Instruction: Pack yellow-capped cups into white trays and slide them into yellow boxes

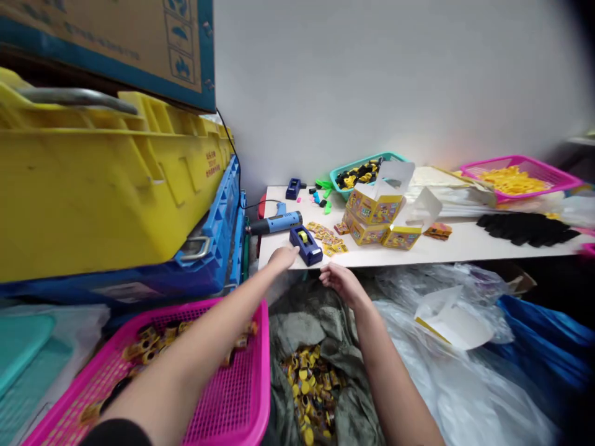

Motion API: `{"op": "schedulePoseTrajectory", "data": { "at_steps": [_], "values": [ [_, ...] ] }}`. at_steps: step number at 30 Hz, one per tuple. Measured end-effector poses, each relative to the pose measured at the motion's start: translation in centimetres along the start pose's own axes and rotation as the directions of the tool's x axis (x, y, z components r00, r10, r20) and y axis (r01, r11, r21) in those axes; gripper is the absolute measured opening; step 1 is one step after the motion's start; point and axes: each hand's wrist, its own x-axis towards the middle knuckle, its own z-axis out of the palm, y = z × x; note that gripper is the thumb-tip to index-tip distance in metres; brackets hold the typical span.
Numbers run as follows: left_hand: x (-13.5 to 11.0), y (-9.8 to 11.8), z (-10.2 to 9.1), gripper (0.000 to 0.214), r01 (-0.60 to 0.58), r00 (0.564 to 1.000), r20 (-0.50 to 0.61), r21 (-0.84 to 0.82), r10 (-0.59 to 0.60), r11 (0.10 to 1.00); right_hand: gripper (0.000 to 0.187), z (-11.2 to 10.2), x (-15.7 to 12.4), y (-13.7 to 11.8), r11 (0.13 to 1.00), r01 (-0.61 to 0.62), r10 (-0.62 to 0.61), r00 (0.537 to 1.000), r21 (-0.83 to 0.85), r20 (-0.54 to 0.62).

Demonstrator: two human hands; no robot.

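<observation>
A dark blue tape dispenser (307, 246) with a yellow roll sits at the front edge of the white table. My left hand (282, 257) is at its left side, the tip of a digit at or against the dispenser; the other fingers are hidden. Just off the dispenser's right front corner is my right hand (341, 282), its fingers curled together; whatever they may hold does not show. Small yellow printed packets (329, 238) lie behind the dispenser. Yellow printed boxes (374, 207) with raised white flaps stand to their right.
A blue heat gun (279, 223) lies left of the dispenser. Below are a pink basket (264, 371) and an open sack (290, 328) of small yellow pieces. Stacked crates (93, 192) rise at left. Further back stand a teal basket (341, 171) and another pink basket (560, 176).
</observation>
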Motion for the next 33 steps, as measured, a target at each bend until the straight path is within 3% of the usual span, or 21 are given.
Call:
{"op": "schedulePoseTrajectory", "data": {
  "at_steps": [2,4,5,6,10,12,17,20,23,26,29,33],
  "values": [
    [-4.1,-0.7,-2.3,0.059,0.058,0.973,0.226,-0.047,-0.046,0.997,0.056,1.0,-4.4,-0.7,0.988,0.088,-0.103,0.988,0.127,0.116],
    [-8.9,-1.9,-4.7,0.067,0.108,0.882,0.471,-0.145,-0.028,0.984,0.060,2.8,-8.4,-1.4,0.960,0.147,-0.201,0.954,0.237,0.224],
    [-11.4,-2.5,-5.8,0.062,0.113,0.857,0.515,-0.200,0.006,0.973,0.060,3.9,-10.1,-1.8,0.952,0.163,-0.233,0.935,0.258,0.269],
    [-14.0,-3.2,-6.8,0.051,0.094,0.868,0.494,-0.245,0.041,0.965,0.057,5.1,-11.7,-2.2,0.953,0.170,-0.245,0.918,0.252,0.310],
    [-23.6,-6.5,-9.1,0.019,-0.066,0.971,0.204,-0.271,0.124,0.960,0.039,10.2,-16.7,-2.5,0.974,0.140,-0.211,0.850,0.179,0.483],
    [-27.6,-8.8,-9.7,0.012,-0.120,0.992,0.015,-0.196,0.126,0.973,0.033,12.9,-19.0,-1.4,0.984,0.067,-0.147,0.819,0.162,0.554],
    [-36.9,-16.8,-10.5,0.013,-0.026,0.955,-0.297,-0.081,0.001,0.996,0.041,19.9,-26.0,2.9,0.969,-0.190,0.020,0.701,0.160,0.713],
    [-41.8,-21.3,-10.6,0.016,0.095,0.877,-0.465,-0.085,-0.123,0.992,0.038,23.5,-29.9,5.1,0.956,-0.245,0.047,0.668,0.159,0.743],
    [-45.1,-24.6,-10.0,0.018,0.147,0.821,-0.540,-0.113,-0.186,0.983,0.033,25.4,-32.3,6.8,0.975,-0.177,0.008,0.637,0.137,0.771],
    [-46.6,-26.9,-8.2,0.016,0.055,0.808,-0.584,-0.067,-0.083,0.996,0.029,25.4,-33.2,8.4,0.997,-0.043,-0.022,0.626,0.063,0.779],
    [-46.5,-28.9,-6.2,0.017,-0.030,0.735,-0.675,0.064,0.065,0.997,0.033,25.2,-33.2,10.0,1.000,0.003,-0.011,0.657,0.011,0.754],
    [-45.5,-31.5,-4.7,0.018,-0.007,0.620,-0.757,0.258,0.206,0.966,0.039,26.2,-32.9,12.0,1.000,-0.018,-0.004,0.678,0.022,0.735]
  ]
}}
